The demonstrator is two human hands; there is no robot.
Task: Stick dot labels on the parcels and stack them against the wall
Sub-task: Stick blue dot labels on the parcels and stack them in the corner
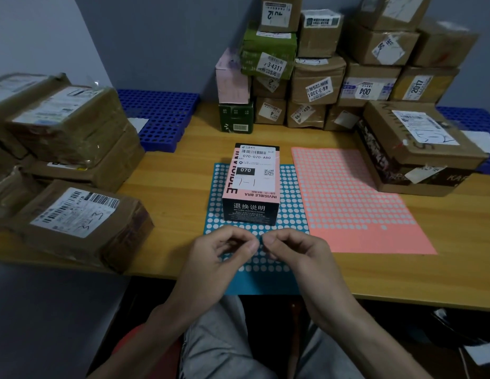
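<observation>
On the blue sheet [290, 204], the parcel [252, 181] lies lengthwise wallward.

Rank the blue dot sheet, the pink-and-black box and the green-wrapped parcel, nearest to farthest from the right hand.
1. Blue dot sheet: directly beneath the right hand.
2. Pink-and-black box: just ahead, standing on that sheet.
3. Green-wrapped parcel: farthest, high up at the back.

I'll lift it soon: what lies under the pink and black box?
A blue dot-label sheet lies under the pink and black box, flat on the table. Dots show around the box; the part beneath it is covered.
</observation>
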